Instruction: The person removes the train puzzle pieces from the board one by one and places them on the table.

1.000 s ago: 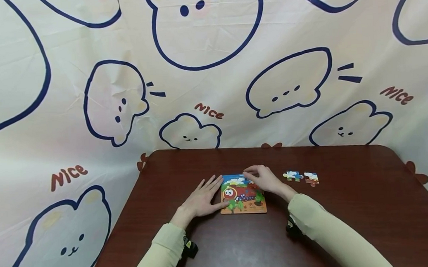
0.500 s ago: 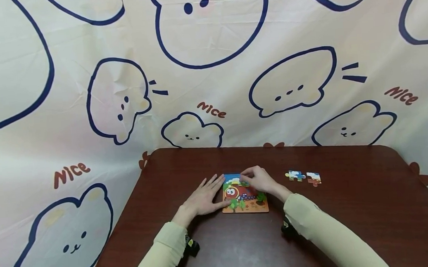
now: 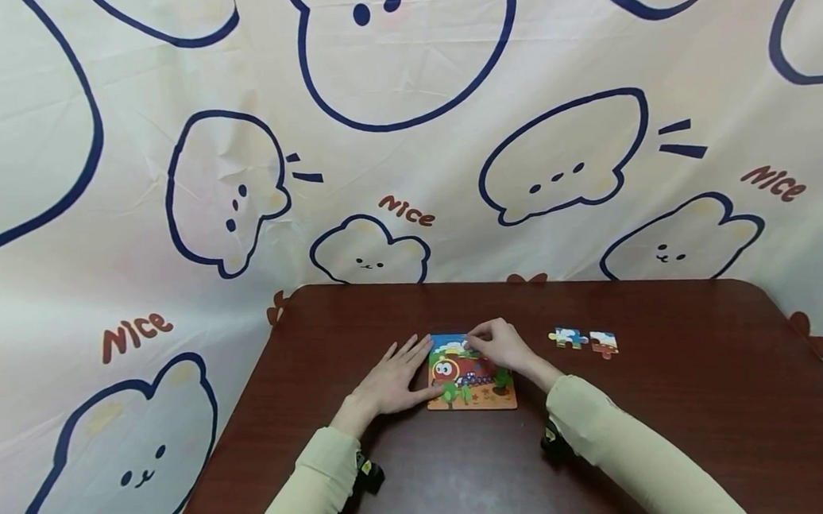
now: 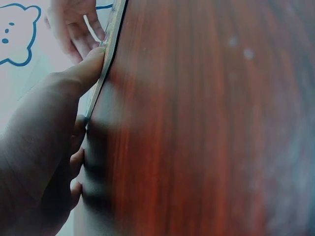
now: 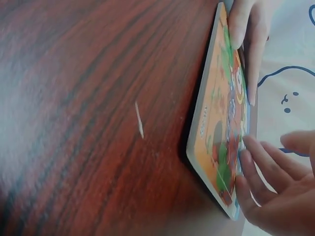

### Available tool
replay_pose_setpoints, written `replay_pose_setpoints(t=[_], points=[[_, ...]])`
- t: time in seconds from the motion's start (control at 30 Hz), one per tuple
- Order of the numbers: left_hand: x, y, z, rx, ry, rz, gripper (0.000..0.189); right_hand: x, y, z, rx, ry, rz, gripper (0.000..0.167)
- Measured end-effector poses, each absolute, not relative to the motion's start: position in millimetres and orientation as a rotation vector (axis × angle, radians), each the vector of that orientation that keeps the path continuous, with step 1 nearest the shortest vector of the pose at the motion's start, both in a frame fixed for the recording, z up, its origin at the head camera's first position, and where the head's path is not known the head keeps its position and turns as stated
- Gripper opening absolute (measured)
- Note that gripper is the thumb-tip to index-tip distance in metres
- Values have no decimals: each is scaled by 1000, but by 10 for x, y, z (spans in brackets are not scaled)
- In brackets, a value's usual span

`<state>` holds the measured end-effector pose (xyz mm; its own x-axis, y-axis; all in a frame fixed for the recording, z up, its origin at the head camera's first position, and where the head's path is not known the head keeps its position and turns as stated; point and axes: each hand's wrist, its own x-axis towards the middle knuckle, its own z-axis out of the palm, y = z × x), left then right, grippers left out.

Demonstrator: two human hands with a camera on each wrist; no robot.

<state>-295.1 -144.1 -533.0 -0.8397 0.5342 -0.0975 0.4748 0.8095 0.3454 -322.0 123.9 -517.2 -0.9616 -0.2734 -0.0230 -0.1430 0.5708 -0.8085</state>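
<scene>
A square picture puzzle (image 3: 472,400) with a red cartoon train, green plants and blue sky lies on the table. My left hand (image 3: 390,384) spreads over its left side, the thumb on the lower-left part and the other fingers along the left edge. At the upper-right part of the picture is my right hand (image 3: 505,347), its index finger and thumb bent down close together there. In the right wrist view several fingertips (image 5: 244,156) rest right at the puzzle's surface. I cannot tell whether a piece is pinched between index finger and thumb.
Two loose jigsaw pieces, a blue-and-white one (image 3: 568,338) and a white-and-red one (image 3: 603,343), lie right of the right hand. The dark brown table (image 3: 680,413) ends at a cloth (image 3: 448,167) with bear drawings. A thin pale mark (image 5: 140,120) shows on the tabletop.
The right hand shifts a little left over the upper part of the puzzle, then slightly back right. The left hand stays in place; the whole head view shifts slightly.
</scene>
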Motion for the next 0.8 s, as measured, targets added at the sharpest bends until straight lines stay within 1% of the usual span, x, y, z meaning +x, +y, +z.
replay_pose_setpoints(t=[0.23, 0.43, 0.8], points=[[-2975, -1428, -5361, 821, 2812, 453, 98, -3231, 1242, -5201, -339, 2525, -1419, 35], [-2965, -1436, -5376, 826, 2813, 440, 93, -3230, 1210, -5222, -320, 2503, -1451, 35], [-2936, -1445, -5355, 818, 2811, 458, 93, -3246, 1159, -5237, -308, 2473, -1448, 34]])
